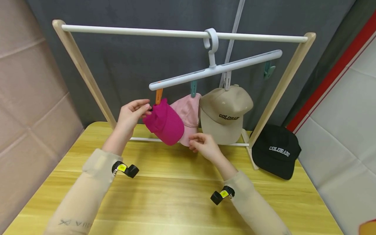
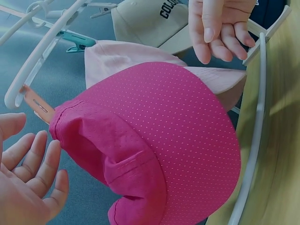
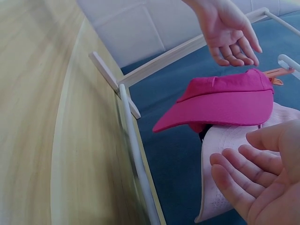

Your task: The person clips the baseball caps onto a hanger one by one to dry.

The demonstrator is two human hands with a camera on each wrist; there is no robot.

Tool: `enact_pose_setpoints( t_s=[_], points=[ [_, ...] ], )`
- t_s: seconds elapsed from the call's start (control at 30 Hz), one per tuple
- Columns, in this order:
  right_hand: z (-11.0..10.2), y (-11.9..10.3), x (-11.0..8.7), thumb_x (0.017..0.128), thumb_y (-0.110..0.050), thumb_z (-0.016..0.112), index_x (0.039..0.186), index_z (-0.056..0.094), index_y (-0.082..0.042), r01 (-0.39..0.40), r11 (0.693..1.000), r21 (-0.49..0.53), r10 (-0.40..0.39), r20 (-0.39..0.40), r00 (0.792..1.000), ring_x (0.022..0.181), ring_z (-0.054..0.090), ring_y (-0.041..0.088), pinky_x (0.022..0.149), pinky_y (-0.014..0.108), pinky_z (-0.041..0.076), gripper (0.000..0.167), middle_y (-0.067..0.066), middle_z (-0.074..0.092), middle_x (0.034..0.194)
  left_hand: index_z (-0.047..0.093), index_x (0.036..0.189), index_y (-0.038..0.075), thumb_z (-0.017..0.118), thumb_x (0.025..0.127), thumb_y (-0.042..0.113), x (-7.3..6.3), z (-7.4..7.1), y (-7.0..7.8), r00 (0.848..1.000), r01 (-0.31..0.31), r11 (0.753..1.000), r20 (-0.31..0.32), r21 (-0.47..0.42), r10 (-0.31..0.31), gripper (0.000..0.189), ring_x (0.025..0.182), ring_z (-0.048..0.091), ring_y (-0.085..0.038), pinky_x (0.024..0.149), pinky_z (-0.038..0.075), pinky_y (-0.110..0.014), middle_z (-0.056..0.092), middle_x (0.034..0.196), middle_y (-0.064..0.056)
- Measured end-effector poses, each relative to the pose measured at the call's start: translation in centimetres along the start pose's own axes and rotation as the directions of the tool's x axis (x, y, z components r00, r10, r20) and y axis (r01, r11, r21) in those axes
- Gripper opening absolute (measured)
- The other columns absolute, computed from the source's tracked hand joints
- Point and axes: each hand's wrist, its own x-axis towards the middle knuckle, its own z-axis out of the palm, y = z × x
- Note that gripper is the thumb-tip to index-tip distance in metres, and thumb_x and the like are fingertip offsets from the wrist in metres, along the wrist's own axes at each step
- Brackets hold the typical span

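Note:
A magenta cap (image 1: pixel 171 125) with a dotted brim hangs from an orange clip (image 1: pixel 159 96) at the low left end of a white hanger (image 1: pixel 215 69). Beside its left edge is my left hand (image 1: pixel 133 112), fingers loosely bent and holding nothing; the left wrist view shows the hand (image 2: pixel 33 178) just below the clip. Behind the magenta cap a light pink cap (image 1: pixel 188 109) hangs from a teal clip (image 1: pixel 193 88). My right hand (image 1: pixel 205 147) is near the pink brim, palm up with relaxed fingers around nothing, as the right wrist view shows (image 3: pixel 262 178).
A beige cap (image 1: pixel 224 112) lettered COLORADO hangs from a grey clip (image 1: pixel 227 81). Toward the hanger's raised right end is an unused green clip (image 1: pixel 268 70). The wooden rack (image 1: pixel 282 85) stands on the table (image 1: pixel 164 202), with a black cap (image 1: pixel 276 150) by its right foot.

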Motion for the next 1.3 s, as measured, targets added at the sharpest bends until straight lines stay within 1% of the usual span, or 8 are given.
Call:
enact_pose_setpoints(
  t_s=[0.2,0.4,0.57,0.7,0.8,1.03,1.2,1.3],
  points=[
    [-0.7,-0.1,-1.5,0.092,-0.002,0.061,0.110,0.064,0.009,-0.010,1.000,0.019,0.011,-0.006,1.000,0.082,0.067,0.033,0.073,0.047,0.055,0.021,0.020,0.068,0.093,0.058,0.123,-0.007,0.062,0.095,0.018,-1.1,0.5,-0.7,0.999,-0.037,0.999,0.016,-0.015,0.037,0.037,0.074,0.064,-0.011,0.077,0.052,-0.025,0.067,0.087,0.002],
    [-1.7,-0.1,-2.7,0.093,0.000,0.059,0.112,0.061,0.012,0.005,0.999,0.042,-0.003,-0.030,1.000,0.085,0.067,0.034,0.072,0.039,0.056,0.023,0.025,0.066,0.097,0.060,0.119,-0.008,0.063,0.094,0.014,-2.3,1.3,-1.2,0.997,-0.049,0.998,0.050,-0.027,0.051,0.034,0.072,0.064,-0.012,0.075,0.053,-0.026,0.068,0.083,0.002],
    [-2.6,0.0,-3.6,0.093,0.000,0.059,0.113,0.061,0.013,0.013,0.998,0.066,-0.009,-0.056,0.998,0.086,0.067,0.035,0.074,0.044,0.055,0.024,0.027,0.065,0.096,0.061,0.117,-0.009,0.062,0.094,0.012,-3.0,2.0,-1.5,0.995,-0.065,0.998,0.079,-0.021,0.066,0.031,0.071,0.064,-0.013,0.074,0.054,-0.028,0.067,0.081,0.001],
    [-3.4,0.1,-4.4,0.094,-0.001,0.059,0.114,0.060,0.013,0.020,0.997,0.074,-0.014,-0.081,0.997,0.084,0.068,0.031,0.075,0.045,0.054,0.025,0.024,0.066,0.096,0.060,0.114,-0.013,0.061,0.094,0.006,-3.7,2.9,-1.7,0.988,-0.102,0.994,0.112,-0.043,0.106,0.028,0.067,0.064,-0.013,0.069,0.054,-0.028,0.066,0.077,0.001],
    [-4.2,0.2,-5.1,0.094,-0.001,0.058,0.114,0.060,0.013,0.028,0.997,0.076,-0.020,-0.105,0.994,0.082,0.068,0.026,0.074,0.042,0.055,0.024,0.023,0.067,0.096,0.060,0.112,-0.015,0.060,0.093,0.003,-4.3,3.7,-1.7,0.982,-0.116,0.992,0.146,-0.047,0.121,0.026,0.065,0.064,-0.014,0.066,0.054,-0.030,0.066,0.076,-0.001],
    [-6.0,0.7,-6.7,0.095,-0.001,0.058,0.114,0.059,0.014,0.045,0.994,0.101,-0.028,-0.163,0.986,0.079,0.068,0.017,0.071,0.035,0.056,0.025,0.027,0.065,0.096,0.062,0.110,-0.013,0.061,0.092,0.003,-5.7,5.8,-2.1,0.970,-0.092,0.995,0.223,-0.027,0.095,0.024,0.067,0.064,-0.018,0.067,0.055,-0.036,0.066,0.079,-0.009],
    [-7.4,0.9,-8.1,0.095,-0.005,0.058,0.115,0.059,0.012,0.022,0.997,0.074,-0.007,-0.206,0.979,0.082,0.068,0.019,0.072,0.035,0.056,0.026,0.028,0.065,0.099,0.062,0.109,-0.013,0.062,0.091,0.001,-6.6,7.2,-2.4,0.963,-0.055,0.997,0.260,-0.055,0.068,0.023,0.068,0.064,-0.019,0.069,0.055,-0.035,0.066,0.085,-0.017],
    [-8.2,1.0,-8.8,0.096,-0.006,0.058,0.116,0.059,0.012,0.030,0.997,0.071,-0.013,-0.232,0.973,0.082,0.068,0.019,0.071,0.034,0.056,0.027,0.026,0.066,0.098,0.062,0.110,-0.013,0.062,0.091,0.001,-7.1,8.0,-2.8,0.957,-0.047,0.997,0.283,-0.063,0.063,0.023,0.068,0.063,-0.019,0.071,0.054,-0.039,0.066,0.087,-0.021]
  ],
)
